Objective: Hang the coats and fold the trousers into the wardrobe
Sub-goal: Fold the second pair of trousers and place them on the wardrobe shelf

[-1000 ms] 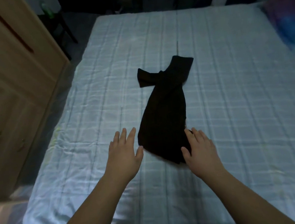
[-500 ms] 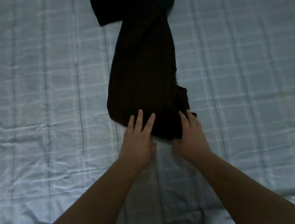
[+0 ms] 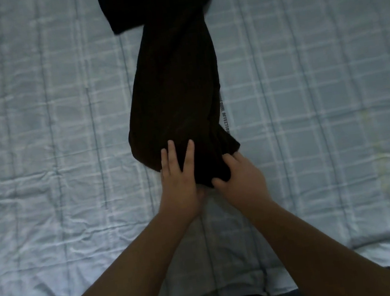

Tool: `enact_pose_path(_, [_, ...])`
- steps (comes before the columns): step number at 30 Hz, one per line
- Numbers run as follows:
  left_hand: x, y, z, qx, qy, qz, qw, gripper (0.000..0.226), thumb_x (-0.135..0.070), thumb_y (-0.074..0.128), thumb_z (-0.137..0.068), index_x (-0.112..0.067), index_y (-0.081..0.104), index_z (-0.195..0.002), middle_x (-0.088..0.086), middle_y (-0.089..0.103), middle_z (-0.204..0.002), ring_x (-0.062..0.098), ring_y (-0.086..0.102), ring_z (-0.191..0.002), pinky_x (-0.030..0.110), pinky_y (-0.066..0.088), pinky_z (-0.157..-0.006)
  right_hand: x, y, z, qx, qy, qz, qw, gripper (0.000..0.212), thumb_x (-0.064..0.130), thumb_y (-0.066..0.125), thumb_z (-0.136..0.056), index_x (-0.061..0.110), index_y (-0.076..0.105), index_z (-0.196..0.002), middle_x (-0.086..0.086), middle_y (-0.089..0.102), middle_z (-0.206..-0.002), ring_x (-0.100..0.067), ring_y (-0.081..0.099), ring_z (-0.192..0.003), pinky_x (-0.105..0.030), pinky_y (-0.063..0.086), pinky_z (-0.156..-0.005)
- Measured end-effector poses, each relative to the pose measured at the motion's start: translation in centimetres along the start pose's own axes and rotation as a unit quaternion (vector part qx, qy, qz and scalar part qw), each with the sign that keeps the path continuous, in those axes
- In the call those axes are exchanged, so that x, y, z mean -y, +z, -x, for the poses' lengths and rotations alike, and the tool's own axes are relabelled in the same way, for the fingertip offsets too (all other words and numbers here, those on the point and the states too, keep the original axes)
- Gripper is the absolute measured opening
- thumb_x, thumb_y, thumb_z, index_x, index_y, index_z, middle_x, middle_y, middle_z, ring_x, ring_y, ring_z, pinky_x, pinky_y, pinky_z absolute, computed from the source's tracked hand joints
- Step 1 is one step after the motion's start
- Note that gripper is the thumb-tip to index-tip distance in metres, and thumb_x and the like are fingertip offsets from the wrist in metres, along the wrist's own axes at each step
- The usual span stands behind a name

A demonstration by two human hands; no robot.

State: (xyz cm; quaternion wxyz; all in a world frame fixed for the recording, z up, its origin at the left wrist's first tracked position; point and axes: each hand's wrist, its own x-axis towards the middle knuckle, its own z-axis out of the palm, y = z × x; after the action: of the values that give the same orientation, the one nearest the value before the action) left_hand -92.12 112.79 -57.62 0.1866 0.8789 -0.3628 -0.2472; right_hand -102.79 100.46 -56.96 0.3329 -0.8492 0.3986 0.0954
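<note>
Both hands at near end of black trousers (image 3: pixel 176 86): left hand (image 3: pixel 181 181) lies flat on the cloth w/ fingers straight, right hand (image 3: pixel 239 179) grips the waist edge, fingers prob. tucked under, hard to see in the dark. Trousers lie lengthwise mid-bed, legs pointing away, on pale checked bedsheet (image 3: pixel 53 140).
</note>
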Motion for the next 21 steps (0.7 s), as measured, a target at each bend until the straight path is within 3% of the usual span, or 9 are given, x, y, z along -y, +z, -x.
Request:
enact_pose_path(4, [0.4, -2.3, 2.6, -0.053, 0.018, 0.013, 0.998, 0.102, -0.02, 0.077, -0.082, -0.033, 0.008, -0.157, 0.009, -0.009, -0.164, 0.038, -0.003, -0.152, 0.053, 0.014, -0.12, 2.2, 0.0, 2.8, 0.037, 0.088, -0.157, 0.983, 0.026, 0.049, 0.056, -0.082, 0.025, 0.061, -0.09, 0.005, 0.064, -0.079, -0.014, 0.063, -0.07, -0.039, 0.056, -0.065])
enact_pose_path(7, [1.2, -2.6, 5.5, -0.053, 0.03, 0.034, 0.998, 0.087, -0.016, 0.071, -0.086, -0.026, 0.019, -0.155, 0.008, 0.004, -0.162, 0.037, 0.011, -0.151, 0.057, 0.027, -0.118, 3.1, 0.1, 3.0, 0.078, 0.152, -0.224, 0.959, 0.032, 0.05, 0.06, -0.087, 0.02, 0.066, -0.094, -0.001, 0.07, -0.083, -0.017, 0.068, -0.077, -0.039, 0.059, -0.071])
enact_pose_path(9, [1.6, -2.5, 7.3, -0.015, 0.013, 0.098, 0.995, 0.084, -0.019, 0.067, -0.089, -0.026, 0.017, -0.156, 0.004, 0.006, -0.161, 0.03, 0.015, -0.15, 0.052, 0.031, -0.118, 3.8, 0.0, 3.2, 0.118, 0.17, -0.247, 0.947, 0.031, 0.05, 0.061, -0.091, 0.019, 0.066, -0.094, -0.002, 0.07, -0.087, -0.018, 0.068, -0.082, -0.033, 0.056, -0.072])
enact_pose_path(11, [1.7, -2.6, 8.9, 0.029, -0.006, 0.151, 0.988, 0.092, -0.034, 0.068, -0.091, -0.031, 0.005, -0.158, -0.002, -0.002, -0.164, 0.023, 0.006, -0.153, 0.044, 0.022, -0.122, 4.5, 0.0, 3.8, 0.154, 0.182, -0.282, 0.929, 0.03, 0.05, 0.062, -0.091, 0.02, 0.065, -0.097, -0.001, 0.07, -0.091, -0.018, 0.068, -0.087, -0.033, 0.057, -0.078])
enact_pose_path(13, [1.6, -2.7, 9.9, 0.061, -0.013, 0.176, 0.982, 0.107, -0.047, 0.072, -0.085, -0.035, -0.007, -0.157, -0.007, -0.016, -0.164, 0.018, -0.005, -0.153, 0.037, 0.014, -0.122, 4.9, 0.5, 4.4, 0.183, 0.209, -0.354, 0.893, 0.049, 0.057, 0.065, -0.087, 0.017, 0.065, -0.116, -0.005, 0.072, -0.106, -0.022, 0.069, -0.097, -0.04, 0.057, -0.089])
enact_pose_path(15, [1.7, -2.5, 10.4, 0.083, -0.028, 0.181, 0.98, 0.122, -0.049, 0.079, -0.077, -0.033, -0.014, -0.155, -0.004, -0.025, -0.163, 0.016, -0.012, -0.152, 0.034, 0.008, -0.12, 5.5, 1.1, 5.5, 0.219, 0.219, -0.42, 0.853, 0.065, 0.066, 0.065, -0.081, 0.019, 0.063, -0.126, -0.007, 0.072, -0.116, -0.026, 0.069, -0.104, -0.045, 0.057, -0.093])
enact_pose_path(16, [1.9, -2.3, 10.4, 0.078, -0.044, 0.191, 0.977, 0.127, -0.048, 0.081, -0.075, -0.03, -0.015, -0.155, -0.001, -0.025, -0.163, 0.014, -0.014, -0.151, 0.033, 0.007, -0.12, 5.5, 1.6, 5.9, 0.235, 0.203, -0.438, 0.844, 0.063, 0.068, 0.062, -0.082, 0.02, 0.064, -0.123, -0.006, 0.072, -0.113, -0.026, 0.07, -0.102, -0.043, 0.057, -0.091])
enact_pose_path(19, [3.0, -1.6, 10.2, 0.038, -0.09, 0.217, 0.971, 0.122, -0.034, 0.083, -0.075, -0.024, -0.005, -0.158, 0.011, -0.013, -0.164, 0.018, -0.005, -0.152, 0.038, 0.014, -0.121, 5.6, 3.2, 7.1, 0.204, 0.144, -0.424, 0.87, 0.037, 0.05, 0.051, -0.099, 0.017, 0.069, -0.103, -0.007, 0.068, -0.095, -0.025, 0.064, -0.087, -0.036, 0.049, -0.079])
enact_pose_path(21, [3.7, -1.4, 10.3, 0.024, -0.104, 0.226, 0.968, 0.112, -0.023, 0.081, -0.076, -0.025, 0.005, -0.158, 0.016, 0.001, -0.161, 0.029, 0.015, -0.149, 0.042, 0.027, -0.118, 4.7, 4.9, 7.5, 0.101, 0.073, -0.319, 0.939, 0.028, 0.036, 0.049, -0.099, 0.021, 0.071, -0.088, -0.005, 0.065, -0.094, -0.022, 0.062, -0.09, -0.037, 0.048, -0.081])
